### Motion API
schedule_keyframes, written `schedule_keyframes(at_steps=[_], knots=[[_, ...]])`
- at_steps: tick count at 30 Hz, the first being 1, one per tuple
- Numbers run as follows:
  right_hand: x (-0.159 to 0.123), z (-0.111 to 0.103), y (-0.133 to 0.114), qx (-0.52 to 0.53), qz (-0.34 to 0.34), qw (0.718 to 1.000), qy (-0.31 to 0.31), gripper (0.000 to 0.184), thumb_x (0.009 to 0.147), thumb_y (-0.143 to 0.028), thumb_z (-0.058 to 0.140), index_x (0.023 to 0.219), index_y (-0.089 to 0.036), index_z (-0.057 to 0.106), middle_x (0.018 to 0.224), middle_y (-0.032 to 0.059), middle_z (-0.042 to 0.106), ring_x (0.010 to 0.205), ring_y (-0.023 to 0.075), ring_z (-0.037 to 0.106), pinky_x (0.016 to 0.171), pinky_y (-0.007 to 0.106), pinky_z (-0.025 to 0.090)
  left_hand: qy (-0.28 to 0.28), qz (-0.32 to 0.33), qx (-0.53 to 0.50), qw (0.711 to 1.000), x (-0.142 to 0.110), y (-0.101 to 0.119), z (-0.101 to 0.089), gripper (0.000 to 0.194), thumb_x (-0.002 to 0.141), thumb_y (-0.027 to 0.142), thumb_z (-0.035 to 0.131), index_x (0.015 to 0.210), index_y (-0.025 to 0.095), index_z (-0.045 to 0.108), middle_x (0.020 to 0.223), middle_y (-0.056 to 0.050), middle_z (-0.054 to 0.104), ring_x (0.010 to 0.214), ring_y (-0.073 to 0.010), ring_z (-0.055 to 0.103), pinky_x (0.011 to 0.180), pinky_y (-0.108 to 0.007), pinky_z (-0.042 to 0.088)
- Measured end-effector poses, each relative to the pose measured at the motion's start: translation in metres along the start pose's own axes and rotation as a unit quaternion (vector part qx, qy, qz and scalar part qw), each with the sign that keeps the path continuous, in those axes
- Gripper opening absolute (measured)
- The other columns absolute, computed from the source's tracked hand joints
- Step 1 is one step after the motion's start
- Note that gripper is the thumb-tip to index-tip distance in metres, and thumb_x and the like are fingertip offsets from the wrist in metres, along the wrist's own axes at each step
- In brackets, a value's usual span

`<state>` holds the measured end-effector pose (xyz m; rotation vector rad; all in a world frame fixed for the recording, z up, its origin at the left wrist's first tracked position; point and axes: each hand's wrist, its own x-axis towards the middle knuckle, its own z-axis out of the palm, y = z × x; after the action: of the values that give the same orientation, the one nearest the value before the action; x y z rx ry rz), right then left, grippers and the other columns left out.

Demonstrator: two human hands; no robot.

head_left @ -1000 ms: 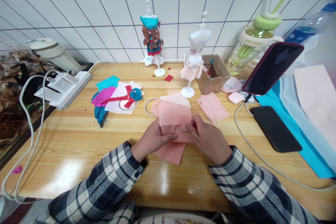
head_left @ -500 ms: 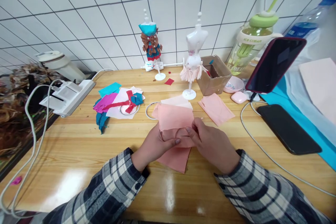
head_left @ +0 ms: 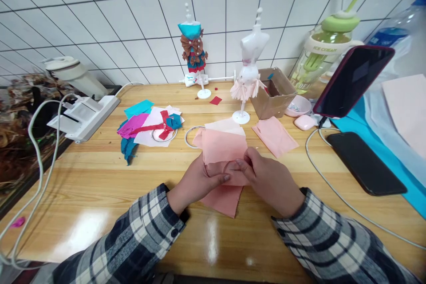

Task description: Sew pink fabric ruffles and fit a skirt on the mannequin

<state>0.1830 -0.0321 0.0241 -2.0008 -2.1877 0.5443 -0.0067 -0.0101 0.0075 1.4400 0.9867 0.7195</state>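
Note:
Both hands hold a folded piece of pink crepe paper (head_left: 223, 145) just above the table's middle. My left hand (head_left: 196, 182) grips its left side, thumb laid across the front. At the right edge, my right hand (head_left: 266, 175) pinches the paper between thumb and fingers. Under the hands lies a darker pink sheet (head_left: 223, 202). Behind, a pale pink sheet (head_left: 229, 125) and a silver ring (head_left: 189, 137) are partly covered. Another folded pink piece (head_left: 275, 136) rests to the right. A white mini mannequin (head_left: 250, 53) with a pleated pink paper skirt stands further back.
A second dressed mannequin (head_left: 193, 49) stands by the tiled wall. Coloured paper scraps (head_left: 146, 126) lie left, near a white power strip (head_left: 83, 117). To the right are a cardboard box (head_left: 274, 95), a bottle (head_left: 326, 49), a propped phone (head_left: 354, 82), a black phone (head_left: 366, 163) and a cable (head_left: 319, 177).
The view has shifted slightly. My hands keep their hold on the pink crepe paper, with only a small movement of the right fingers.

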Motion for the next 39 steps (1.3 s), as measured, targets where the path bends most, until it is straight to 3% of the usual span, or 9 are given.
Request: schedule_keyframes(at_steps=[39], knots=[[-0.0014,0.0018,-0.0042,-0.029,-0.005,1.0,-0.003,0.032,0.096,-0.051,0.033,0.09,-0.023,0.045,0.068,0.0005,0.066,0.06,0.0198,0.064,0.048,0.026,0.021,0.016,0.007,0.07,0.997,-0.0021,0.0024,0.0044,0.052,0.072,0.024,0.074,0.122,0.015,0.06,0.127,-0.011,0.064,0.117,-0.0306,0.059,0.103,-0.045,0.043]])
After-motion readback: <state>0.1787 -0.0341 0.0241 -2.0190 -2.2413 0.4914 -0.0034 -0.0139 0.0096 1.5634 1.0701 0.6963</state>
